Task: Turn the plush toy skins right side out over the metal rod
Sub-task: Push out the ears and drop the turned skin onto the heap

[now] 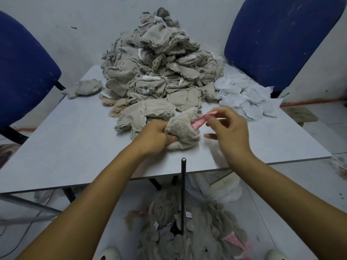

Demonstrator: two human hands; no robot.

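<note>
While the left hand (156, 136) gripped the near end of a cream fluffy plush toy skin (183, 128) at the centre of the frame, its fingers curled into the fabric and its grip clamped on it, the right hand (228, 128) held its grip together in a pinch on a pink fabric piece (201, 120) sticking out of the skin's right end, with the other fingers spread loosely below. The skin rested on the pale grey worktop (75, 139), just in front of a tall heap of grey-beige inside-out plush skins (159, 68) that filled the upper middle of the frame. A smaller pile of pale blue-white fabric pieces (246, 98) lay right of the heap. The thin upright dark metal rod (183, 194) stood at lower centre, its rounded tip showing just before the worktop's near edge, apart from both hands. Around its base, at the bottom of the frame, lay a heap of grey fluffy finished skins (197, 239) on the floor. Two blue upholstered chairs (277, 40) stood at the upper left and upper right.
</note>
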